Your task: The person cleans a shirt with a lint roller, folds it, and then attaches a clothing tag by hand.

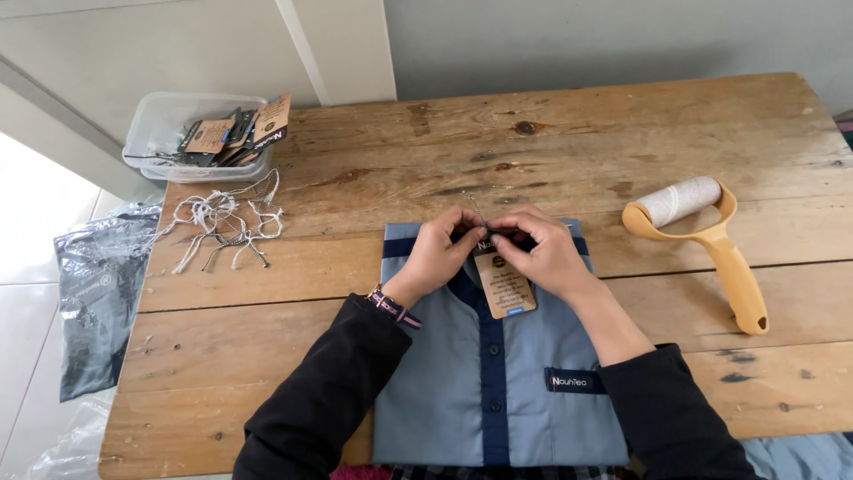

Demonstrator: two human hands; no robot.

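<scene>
Fingertips of the left hand (pixel 442 249) and right hand (pixel 539 252) pinch together at the dark top of a brown card swing tag (pixel 504 284), at the collar of a folded grey-blue shirt with navy placket (pixel 480 382). Far left lie loose white strings (pixel 222 227); right, a tan-handled lint roller (pixel 702 236).

1. A brown rectangular paper tag (pixel 504 284) lies on the blue shirt's collar area, between the two hands.
2. A dark blue rectangular label (pixel 574 381) sits on the shirt's chest.
3. Brown and black tags (pixel 233 133) are piled in a clear plastic tub (pixel 160 120) at the table's far left corner.
4. A dark plastic bag (pixel 99 293) lies on the floor left of the table.
</scene>
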